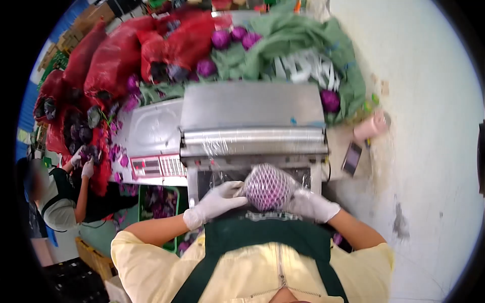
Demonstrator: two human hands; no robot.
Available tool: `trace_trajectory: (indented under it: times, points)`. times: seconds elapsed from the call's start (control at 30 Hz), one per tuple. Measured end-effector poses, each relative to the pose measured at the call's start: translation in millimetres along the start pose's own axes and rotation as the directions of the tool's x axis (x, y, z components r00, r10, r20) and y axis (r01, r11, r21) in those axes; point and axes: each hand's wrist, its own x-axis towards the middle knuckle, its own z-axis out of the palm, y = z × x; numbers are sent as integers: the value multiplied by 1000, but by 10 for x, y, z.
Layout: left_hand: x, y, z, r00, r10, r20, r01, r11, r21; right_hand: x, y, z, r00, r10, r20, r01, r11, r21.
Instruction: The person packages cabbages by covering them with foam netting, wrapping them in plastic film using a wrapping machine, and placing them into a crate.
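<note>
A purple cabbage in a white foam net [268,188] is held between my two gloved hands, above the front of a metal wrapping machine [252,108]. My left hand [217,203] is at its left side, the fingers curved toward it. On its right side rests my right hand [309,203], partly behind the cabbage. Clear film looks stretched around the net. The film roll [252,141] lies across the machine just beyond the cabbage.
A scale [156,131] stands left of the machine. Red mesh sacks [116,60], loose cabbages [206,67] and green cloth [283,30] lie behind. A phone [351,158] and pink bottle [372,125] are right. A co-worker [60,197] handles cabbage at left, near a green crate [178,222].
</note>
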Motion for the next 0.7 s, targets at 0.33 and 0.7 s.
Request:
trace_trajectory:
  times: [0.33,0.7]
  points:
    - [-151,-98,339,872,-81,-482,-241,787,-567,-394,525,5,605,-675,-424,361,706,-609]
    - [209,-1690,1055,977,-183,-108,177,982,-60,490,1159,-1297,781,-446,-437,-84,618,-782]
